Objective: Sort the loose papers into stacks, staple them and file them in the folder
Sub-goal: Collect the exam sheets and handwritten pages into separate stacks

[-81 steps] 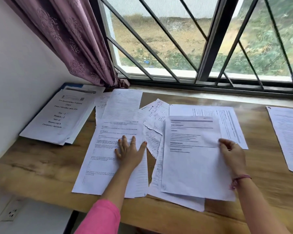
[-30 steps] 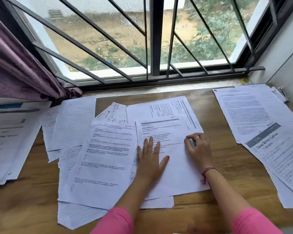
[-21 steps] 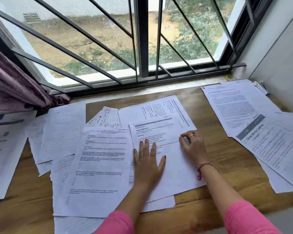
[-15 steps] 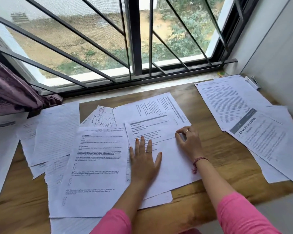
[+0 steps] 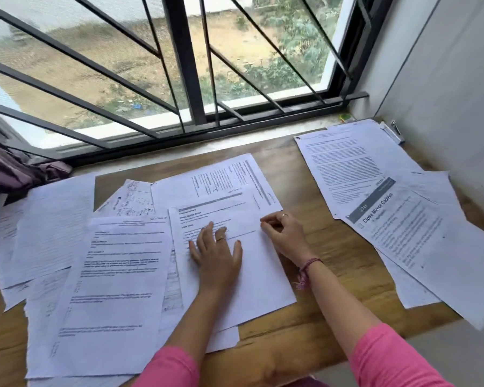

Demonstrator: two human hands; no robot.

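Wooden desk [image 5: 333, 255] under a barred window [image 5: 179, 79], loose papers spread across it. Left hand [image 5: 217, 254] lies flat, fingers straight and spread, palm down on the middle sheet [image 5: 260, 277], a printed page with a grey header bar near its far edge. Right hand [image 5: 284, 233] sits at that sheet's right edge, fingers curled, thumb and fingertips pinching the paper edge at the far right; a ring shows on one finger, a woven thread band on the wrist. Both sleeves pink. Under the middle sheet, a second printed page [image 5: 221, 177] pokes out on the far side, its text running sideways. Left of the hands, a large text sheet [image 5: 115, 289] overlaps several others, including a handwritten scrap [image 5: 134, 199] behind it and lined pages [image 5: 51, 227] further left. Right side of the desk, well apart from the hands: a separate pile, with a dense text page [image 5: 347, 169] far and a sheet headed "Close Mirror Cabinet" [image 5: 408, 236] lying over its near corner. At the far right corner, against the wall, a small grey clip-like item [image 5: 393, 132], too small to identify. Purple curtain [image 5: 9, 171] bunched at the far left. No folder can be made out among the papers.
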